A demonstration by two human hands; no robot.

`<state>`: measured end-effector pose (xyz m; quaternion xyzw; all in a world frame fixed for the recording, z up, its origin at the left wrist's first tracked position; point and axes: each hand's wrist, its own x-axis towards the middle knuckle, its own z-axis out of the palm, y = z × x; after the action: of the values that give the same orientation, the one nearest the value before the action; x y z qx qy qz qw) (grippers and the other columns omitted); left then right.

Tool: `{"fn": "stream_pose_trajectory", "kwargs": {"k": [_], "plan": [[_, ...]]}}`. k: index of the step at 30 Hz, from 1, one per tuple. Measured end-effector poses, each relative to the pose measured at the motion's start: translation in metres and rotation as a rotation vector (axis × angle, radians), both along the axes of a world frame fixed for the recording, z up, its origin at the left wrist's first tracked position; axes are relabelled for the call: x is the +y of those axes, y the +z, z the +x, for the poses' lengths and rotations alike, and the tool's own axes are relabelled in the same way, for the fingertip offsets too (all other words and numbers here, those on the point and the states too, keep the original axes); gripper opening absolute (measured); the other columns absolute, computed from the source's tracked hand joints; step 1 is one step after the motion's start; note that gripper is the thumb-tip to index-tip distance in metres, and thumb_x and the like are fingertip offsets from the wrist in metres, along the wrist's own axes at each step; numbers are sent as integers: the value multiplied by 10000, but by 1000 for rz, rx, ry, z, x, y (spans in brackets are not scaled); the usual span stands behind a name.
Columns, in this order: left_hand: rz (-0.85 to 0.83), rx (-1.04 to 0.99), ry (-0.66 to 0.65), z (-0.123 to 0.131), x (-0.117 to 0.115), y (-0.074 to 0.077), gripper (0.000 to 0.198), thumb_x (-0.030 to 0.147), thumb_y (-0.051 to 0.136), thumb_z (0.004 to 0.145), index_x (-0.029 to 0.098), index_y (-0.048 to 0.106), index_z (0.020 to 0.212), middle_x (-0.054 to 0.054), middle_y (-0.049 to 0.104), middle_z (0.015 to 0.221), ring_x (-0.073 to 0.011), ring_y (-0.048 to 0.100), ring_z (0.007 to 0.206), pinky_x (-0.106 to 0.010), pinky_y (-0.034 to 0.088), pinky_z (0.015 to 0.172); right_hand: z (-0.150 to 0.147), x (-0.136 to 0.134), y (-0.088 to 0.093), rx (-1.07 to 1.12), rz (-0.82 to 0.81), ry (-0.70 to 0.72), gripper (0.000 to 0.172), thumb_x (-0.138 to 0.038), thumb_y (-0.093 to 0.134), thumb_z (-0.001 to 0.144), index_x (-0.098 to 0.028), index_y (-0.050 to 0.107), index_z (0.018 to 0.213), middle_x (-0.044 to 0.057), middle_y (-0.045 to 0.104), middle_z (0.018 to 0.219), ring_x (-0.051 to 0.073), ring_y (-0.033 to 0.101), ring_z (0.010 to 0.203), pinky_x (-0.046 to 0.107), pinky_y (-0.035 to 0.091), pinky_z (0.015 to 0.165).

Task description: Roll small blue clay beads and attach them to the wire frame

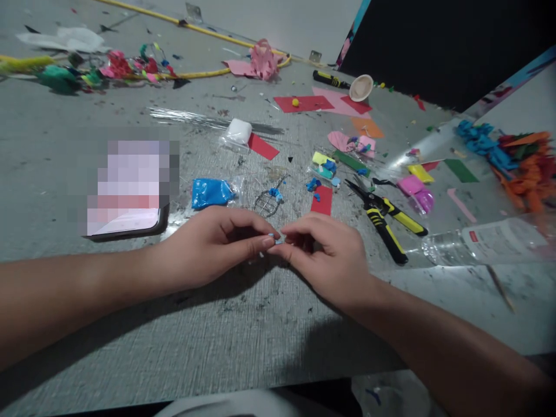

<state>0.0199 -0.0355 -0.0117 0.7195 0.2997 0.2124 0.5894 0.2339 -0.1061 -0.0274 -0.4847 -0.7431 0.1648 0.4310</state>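
"Well, where do we find the small pale-blue piece point(278, 241)?"

"We see it between the fingertips of the left hand point(226, 243) and the right hand point(325, 255), above the grey table point(217, 347)."

"And the grip?"

"The left pinches it with thumb and forefinger. The right has its fingertips close together at the piece, but whether they press it, we cannot tell."

"What lies beyond?"

"We notice a wire loop point(266, 202) between the blue packet point(212, 193) and a red paper point(325, 204)."
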Motion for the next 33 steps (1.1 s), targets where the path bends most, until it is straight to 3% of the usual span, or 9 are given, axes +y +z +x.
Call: {"fn": "stream_pose_trajectory", "kwargs": {"k": [3,8,11,15,18,23,28,33], "plan": [[-135,-45,109,0,-1,-2,83,147,776,884,176,845,921,-38,857,897,-133,751,786,-202,580,717,-1,0,-1,42,8,27,122,-226,875,912,-209,803,1009,13,802,839,150,728,728,256,606,685],[-197,-65,198,0,-4,-2,60,123,843,809,181,836,823,-5,834,775,-98,725,686,-151,557,640,-4,1,-5,110,33,96,60,-162,840,936,-159,822,993,50,829,887,146,770,783,233,635,752],[-241,-110,213,0,-5,-3,120,88,845,792,187,814,852,28,814,727,-83,713,642,-134,547,603,-5,1,-5,120,45,96,55,-116,822,936,-143,821,984,58,822,885,140,772,794,220,636,771],[-277,-118,181,0,-3,-6,187,112,822,846,213,849,1002,1,875,915,-105,787,810,-152,601,731,-5,2,-4,108,69,55,77,-79,765,957,-129,816,984,75,808,898,141,766,810,223,639,774],[-244,-122,185,0,-2,-6,176,114,816,851,217,860,987,-2,876,941,-108,791,840,-159,610,763,-5,0,-3,89,78,62,123,-71,711,980,-127,809,1029,94,815,938,152,779,852,241,654,803],[-232,-115,204,0,-2,-4,127,90,828,794,195,808,863,44,793,709,-87,717,646,-151,569,617,-5,-3,-6,58,121,136,203,-102,642,1023,-177,782,1149,108,843,1046,183,808,931,294,681,838],[-105,-37,165,0,1,-5,48,186,846,805,203,821,843,6,805,767,-126,732,710,-202,577,667,-8,-3,-5,122,114,170,183,-101,702,980,-169,770,1136,112,842,1039,178,800,922,295,667,847],[176,18,100,-3,-1,-6,115,199,759,898,225,871,902,-35,816,885,-172,762,817,-270,584,750,-11,-5,-6,244,-186,69,138,-272,866,892,-200,772,963,32,801,849,137,717,697,249,594,640]]}}
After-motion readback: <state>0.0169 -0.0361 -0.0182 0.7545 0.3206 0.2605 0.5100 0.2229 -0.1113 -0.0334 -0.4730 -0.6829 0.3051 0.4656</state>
